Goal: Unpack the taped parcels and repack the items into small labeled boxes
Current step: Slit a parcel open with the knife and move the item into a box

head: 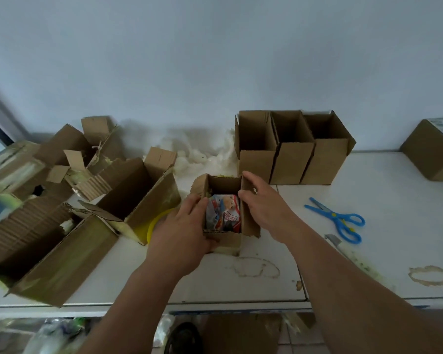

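With flaps up, small box [224,215] sits upright, mouth skyward; snack packet [224,212] stands inside. L hand [183,232] grips its left wall, R hand [262,200] its right flap.

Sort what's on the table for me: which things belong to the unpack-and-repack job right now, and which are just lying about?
In the job:
- small open box, gripped by left hand and right hand
- snack packet inside it
- three empty upright boxes
- blue scissors

Lying about:
- torn opened cartons at left
- white stuffing by the wall
- closed box far right
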